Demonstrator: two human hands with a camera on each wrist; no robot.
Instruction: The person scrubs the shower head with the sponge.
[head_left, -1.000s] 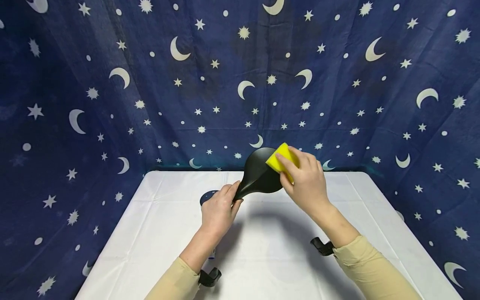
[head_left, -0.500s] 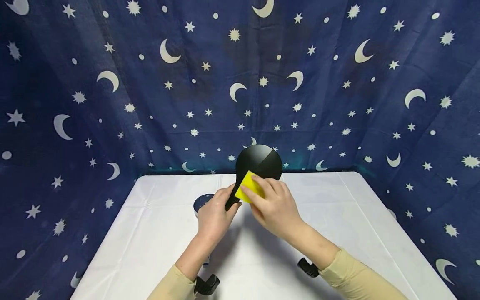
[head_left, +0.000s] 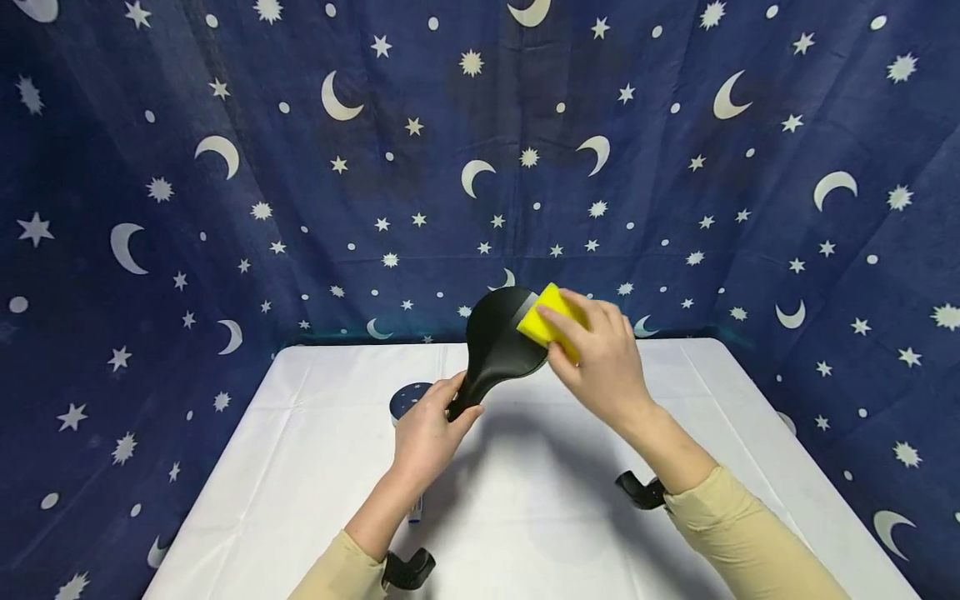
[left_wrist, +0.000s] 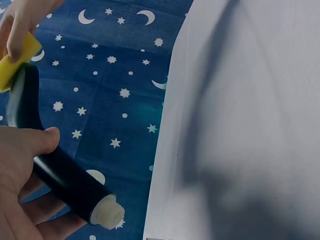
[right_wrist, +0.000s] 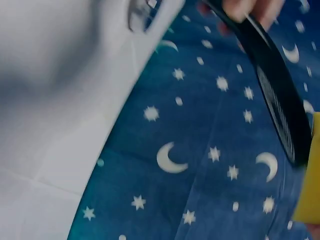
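A black handheld shower head (head_left: 504, 337) is held up over the table, tilted, its round head away from me. My left hand (head_left: 431, 429) grips its handle, and in the left wrist view a pale threaded end (left_wrist: 107, 212) sticks out below the fingers. My right hand (head_left: 603, 354) pinches a yellow sponge (head_left: 543, 321) against the right side of the head's smooth back. In the right wrist view, the sponge (right_wrist: 310, 175) overlaps the far end of the shower head (right_wrist: 280, 100), whose nozzle face is turned toward the table.
A round thing with a dark blue, dotted top (head_left: 407, 398) stands on the white-covered table (head_left: 300, 467), partly behind my left hand. A small blue-ended object (head_left: 415, 512) lies near my left forearm. Blue curtains (head_left: 420, 167) with moons and stars enclose the back and sides.
My right hand slid the sponge down toward the handle, then back up and right to the edge of the head. The left hand keeps its grip on the shower head.
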